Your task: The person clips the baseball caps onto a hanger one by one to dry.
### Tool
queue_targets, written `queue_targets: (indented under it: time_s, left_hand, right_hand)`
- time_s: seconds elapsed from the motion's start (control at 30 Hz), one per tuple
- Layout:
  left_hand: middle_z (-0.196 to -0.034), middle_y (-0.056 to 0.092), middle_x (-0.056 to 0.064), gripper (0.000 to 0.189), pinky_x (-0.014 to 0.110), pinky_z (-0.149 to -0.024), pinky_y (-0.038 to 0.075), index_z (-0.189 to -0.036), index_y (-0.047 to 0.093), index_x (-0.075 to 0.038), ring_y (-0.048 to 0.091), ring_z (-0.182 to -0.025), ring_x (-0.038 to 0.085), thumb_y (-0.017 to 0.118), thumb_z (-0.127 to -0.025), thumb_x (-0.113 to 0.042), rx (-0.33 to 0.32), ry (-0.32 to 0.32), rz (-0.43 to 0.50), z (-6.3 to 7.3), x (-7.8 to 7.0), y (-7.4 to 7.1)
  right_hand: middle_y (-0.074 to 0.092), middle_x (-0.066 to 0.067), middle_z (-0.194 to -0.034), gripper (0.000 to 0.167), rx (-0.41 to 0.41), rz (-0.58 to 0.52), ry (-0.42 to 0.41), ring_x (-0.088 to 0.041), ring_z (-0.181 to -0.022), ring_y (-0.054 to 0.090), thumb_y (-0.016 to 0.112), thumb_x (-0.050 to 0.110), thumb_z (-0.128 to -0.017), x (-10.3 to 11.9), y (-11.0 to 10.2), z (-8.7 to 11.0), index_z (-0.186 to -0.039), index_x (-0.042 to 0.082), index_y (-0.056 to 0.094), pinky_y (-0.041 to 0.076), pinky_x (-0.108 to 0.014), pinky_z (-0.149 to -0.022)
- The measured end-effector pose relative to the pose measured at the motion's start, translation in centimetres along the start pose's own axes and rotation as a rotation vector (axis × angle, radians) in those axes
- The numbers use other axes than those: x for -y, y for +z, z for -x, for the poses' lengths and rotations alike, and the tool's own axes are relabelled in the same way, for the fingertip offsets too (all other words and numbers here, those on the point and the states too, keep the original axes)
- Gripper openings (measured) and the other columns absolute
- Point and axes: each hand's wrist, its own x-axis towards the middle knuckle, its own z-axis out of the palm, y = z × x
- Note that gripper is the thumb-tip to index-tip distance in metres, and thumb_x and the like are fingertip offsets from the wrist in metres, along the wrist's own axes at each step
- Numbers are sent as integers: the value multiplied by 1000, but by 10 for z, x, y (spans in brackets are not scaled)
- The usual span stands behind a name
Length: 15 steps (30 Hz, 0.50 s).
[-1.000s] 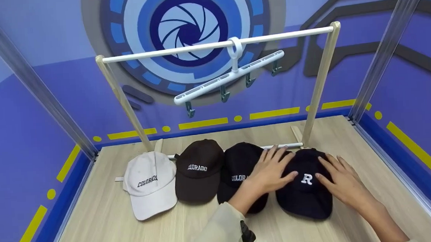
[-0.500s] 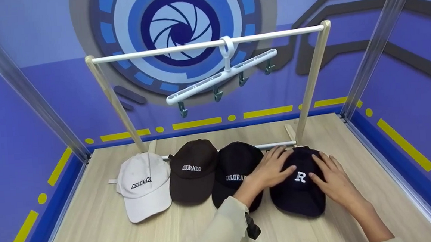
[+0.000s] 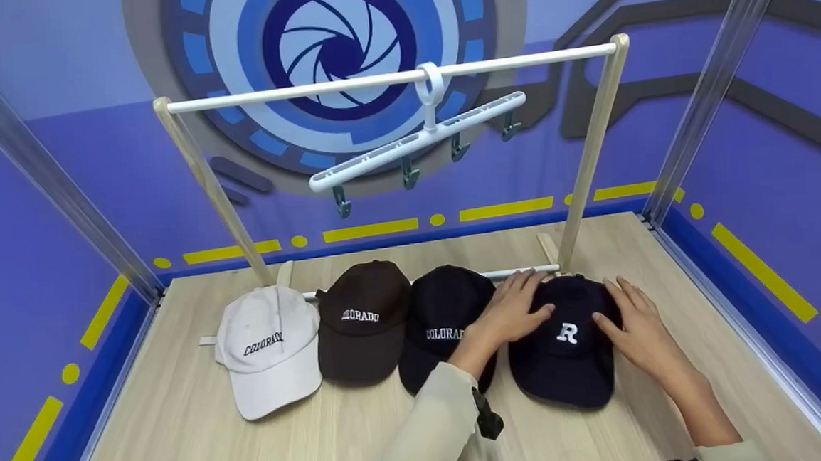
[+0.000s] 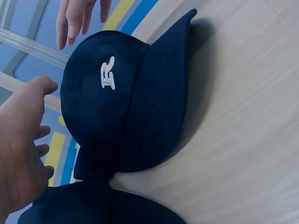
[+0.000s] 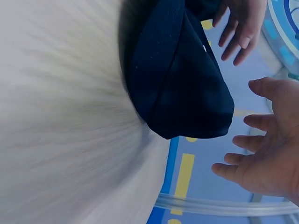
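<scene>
A dark navy cap with a white R lies at the right end of a row of caps. My left hand is at its left side, fingers spread, thumb overlapping the crown in the head view. On the other side is my right hand, its fingers relaxed near the crown's edge. In the left wrist view a gap shows between the left thumb and the R cap. The right wrist view shows the right hand apart from the cap too. A black COLORADO cap sits partly under the left forearm.
A dark brown cap and a white cap lie further left on the wooden table. Behind them stands a rack with a white clip hanger on its bar, carrying several green clips. Patterned walls enclose the table.
The head view has shifted, so the scene sits slightly further left. The right hand is a little further from the R on the cap. The caps keep their row.
</scene>
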Motion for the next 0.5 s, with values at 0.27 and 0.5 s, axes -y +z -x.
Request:
queue_targets:
  time_s: [0.27, 0.5]
  left_hand:
    - [-162, 35, 9, 61, 41, -122, 26, -158, 36, -18, 30, -151, 28, 50, -104, -44, 6, -41, 53, 1, 12, 15]
    - [-162, 36, 6, 58, 37, -121, 27, -158, 37, -21, 32, -150, 25, 48, -105, -44, -1, -63, 84, -8, 0, 15]
  right_hand:
    - [23, -40, -155, 68, 11, -76, 46, -62, -141, 21, 59, 27, -102, -5, 2, -9, -153, -10, 31, 18, -72, -112]
    - [22, -43, -154, 70, 27, -110, 87, -61, -141, 22, 59, 25, -102, -8, 10, -25, -152, -13, 29, 19, -69, -114]
